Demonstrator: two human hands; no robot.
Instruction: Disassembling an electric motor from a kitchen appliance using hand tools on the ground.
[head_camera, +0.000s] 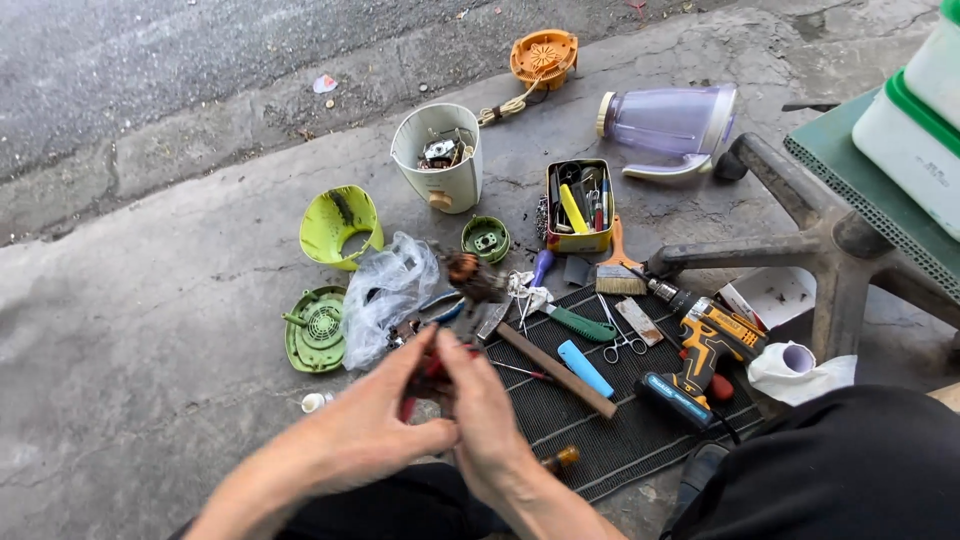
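Note:
My left hand (375, 415) and my right hand (480, 410) meet in the lower middle of the view, both closed around a small dark part with red on it (428, 378). What the part is stays mostly hidden by my fingers. Just beyond my hands lie a motor rotor with copper windings (466, 272), a hammer with a wooden handle (555, 368) and a clear plastic bag (385, 290). These rest on or beside a black ribbed mat (600, 440).
On the mat: a cordless drill (700, 355), scissors (622, 342), a blue cutter (585, 368), a green-handled tool (580, 324), a brush (620, 270). Around: yellow tool tin (579, 208), white housing (440, 160), green shells (340, 225), green fan cover (315, 330), clear jug (670, 125), chair base (800, 240).

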